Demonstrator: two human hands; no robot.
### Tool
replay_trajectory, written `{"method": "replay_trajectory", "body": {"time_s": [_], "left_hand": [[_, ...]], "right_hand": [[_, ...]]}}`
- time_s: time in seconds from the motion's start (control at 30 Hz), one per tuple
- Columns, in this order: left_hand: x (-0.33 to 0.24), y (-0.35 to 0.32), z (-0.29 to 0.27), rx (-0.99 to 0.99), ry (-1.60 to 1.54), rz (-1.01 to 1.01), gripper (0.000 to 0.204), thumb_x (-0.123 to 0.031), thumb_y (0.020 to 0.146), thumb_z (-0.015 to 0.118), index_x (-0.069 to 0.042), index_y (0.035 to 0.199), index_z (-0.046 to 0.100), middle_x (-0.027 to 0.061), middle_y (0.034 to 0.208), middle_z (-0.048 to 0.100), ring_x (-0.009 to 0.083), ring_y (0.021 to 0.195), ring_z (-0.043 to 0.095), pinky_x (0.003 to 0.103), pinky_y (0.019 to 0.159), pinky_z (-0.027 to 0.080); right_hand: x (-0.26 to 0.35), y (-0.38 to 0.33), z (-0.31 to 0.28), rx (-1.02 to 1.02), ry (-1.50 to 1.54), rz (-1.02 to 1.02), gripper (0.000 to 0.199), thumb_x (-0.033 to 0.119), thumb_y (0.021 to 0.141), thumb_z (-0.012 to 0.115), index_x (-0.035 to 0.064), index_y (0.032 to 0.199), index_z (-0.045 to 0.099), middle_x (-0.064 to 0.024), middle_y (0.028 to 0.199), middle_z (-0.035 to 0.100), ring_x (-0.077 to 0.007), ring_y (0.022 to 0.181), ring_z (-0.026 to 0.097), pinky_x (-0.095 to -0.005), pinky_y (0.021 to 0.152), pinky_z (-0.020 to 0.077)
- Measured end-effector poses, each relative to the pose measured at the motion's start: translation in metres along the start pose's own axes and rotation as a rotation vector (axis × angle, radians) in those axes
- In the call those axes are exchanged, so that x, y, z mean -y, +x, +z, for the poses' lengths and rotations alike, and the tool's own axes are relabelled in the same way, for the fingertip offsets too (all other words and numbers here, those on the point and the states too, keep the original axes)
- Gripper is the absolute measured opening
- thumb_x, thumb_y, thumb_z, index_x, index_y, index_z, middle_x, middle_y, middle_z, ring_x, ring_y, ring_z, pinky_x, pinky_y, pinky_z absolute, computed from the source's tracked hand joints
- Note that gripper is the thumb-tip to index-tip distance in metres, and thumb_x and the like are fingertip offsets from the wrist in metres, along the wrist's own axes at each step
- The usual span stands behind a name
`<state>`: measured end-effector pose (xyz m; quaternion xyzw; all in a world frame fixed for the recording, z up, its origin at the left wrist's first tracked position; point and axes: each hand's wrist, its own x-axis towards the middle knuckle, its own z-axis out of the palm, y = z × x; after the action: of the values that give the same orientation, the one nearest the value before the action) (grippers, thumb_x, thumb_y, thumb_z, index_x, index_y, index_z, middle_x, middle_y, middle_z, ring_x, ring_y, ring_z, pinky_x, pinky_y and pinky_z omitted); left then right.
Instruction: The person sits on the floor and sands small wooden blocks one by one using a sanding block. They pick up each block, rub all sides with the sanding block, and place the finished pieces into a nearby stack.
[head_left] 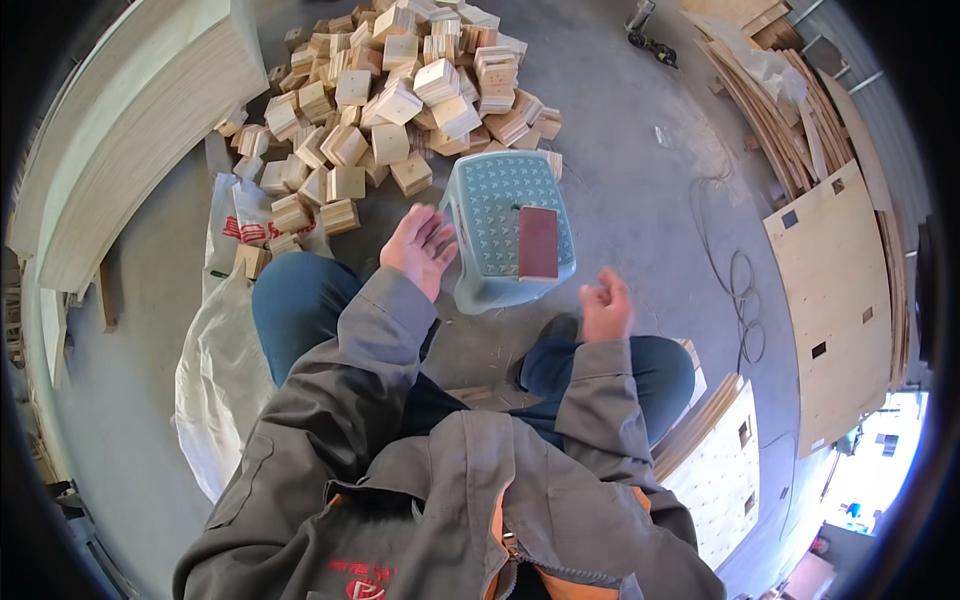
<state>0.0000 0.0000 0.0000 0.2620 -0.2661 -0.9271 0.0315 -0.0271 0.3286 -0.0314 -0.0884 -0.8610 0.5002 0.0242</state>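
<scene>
A light blue plastic stool [490,240] with a patterned top stands in front of me, between my hands. On the right part of its seat lies a flat, reddish-brown rectangular block [538,243] with a pale near edge; it resembles a sandpaper-faced block. My left hand [418,250] is raised just left of the stool, palm turned inward, fingers apart and holding nothing. To the stool's lower right, apart from it, hovers my right hand [606,306]. Its fingers are loosely bent and a little blurred, with nothing visible in them.
A large heap of wooden blocks [400,95] lies beyond the stool. White woven sacking [225,350] spreads at my left. Plywood sheets [835,300] lean at the right, near a loose cable [740,290]. More boards [715,470] stand by my right knee; curved pale panels [140,150] rise far left.
</scene>
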Motion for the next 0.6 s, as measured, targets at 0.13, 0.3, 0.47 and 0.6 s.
{"method": "replay_trajectory", "body": {"time_s": [0.13,0.3,0.47,0.6], "left_hand": [[0.018,0.003,0.007,-0.184,0.202,-0.008,0.053,-0.026,0.1,0.071,-0.011,0.147,0.052,0.0014,0.125,0.063,0.0171,0.105,0.064,0.039,0.088,0.052],[0.035,0.019,0.008,-0.21,0.365,0.039,0.059,-0.021,0.098,0.073,-0.007,0.15,0.05,0.0032,0.129,0.06,0.0163,0.107,0.063,0.036,0.086,0.052],[0.047,0.034,0.004,-0.352,0.477,0.085,0.064,-0.019,0.094,0.075,-0.008,0.152,0.049,0.0037,0.133,0.058,0.0168,0.114,0.06,0.034,0.089,0.049],[0.05,0.048,0.006,-0.406,0.494,0.174,0.062,-0.01,0.09,0.078,-0.003,0.147,0.054,0.0098,0.135,0.059,0.0206,0.123,0.058,0.034,0.097,0.05]], "right_hand": [[0.009,-0.008,0.013,0.023,-0.018,-0.099,0.07,0.013,0.085,0.083,0.0018,0.149,0.055,-0.0183,0.14,0.063,-0.0262,0.109,0.069,-0.0403,0.094,0.0569],[0.032,-0.004,0.017,0.049,-0.095,-0.159,0.078,0.016,0.084,0.085,0.0014,0.152,0.05,-0.0202,0.144,0.059,-0.0286,0.114,0.066,-0.0422,0.097,0.0552],[0.041,0.003,0.025,0.154,-0.199,-0.17,0.086,0.02,0.081,0.088,0.0021,0.154,0.047,-0.0224,0.145,0.057,-0.0351,0.125,0.061,-0.0454,0.106,0.0508],[0.038,0.02,0.038,0.163,-0.297,-0.311,0.092,0.027,0.079,0.09,0.0036,0.155,0.045,-0.0244,0.149,0.052,-0.0404,0.137,0.051,-0.0492,0.112,0.0446]]}}
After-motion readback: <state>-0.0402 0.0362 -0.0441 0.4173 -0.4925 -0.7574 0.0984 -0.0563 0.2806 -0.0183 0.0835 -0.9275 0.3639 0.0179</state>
